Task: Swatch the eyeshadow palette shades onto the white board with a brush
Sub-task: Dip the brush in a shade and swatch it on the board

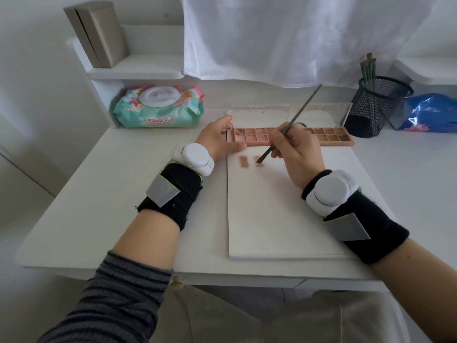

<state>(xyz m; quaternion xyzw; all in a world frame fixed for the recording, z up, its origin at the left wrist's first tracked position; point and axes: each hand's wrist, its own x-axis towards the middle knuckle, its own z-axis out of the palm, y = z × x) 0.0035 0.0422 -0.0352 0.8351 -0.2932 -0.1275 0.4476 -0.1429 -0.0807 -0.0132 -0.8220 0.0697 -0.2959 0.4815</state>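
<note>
1. Pinching a brush (291,125), the right hand (296,149) sets its tip on the white board (272,219); swatches (244,161) lie at nine o'clock of it.
2. Left hand (217,137) holds the eyeshadow palette (254,137) at the board's twelve o'clock edge, thumb and fingers round its end.

White desk (123,194), white shelf unit (138,68) stood at its back, sheer white curtain (296,33) hung behind, pale wall (37,70) lay leftward, soft daylight.
</note>
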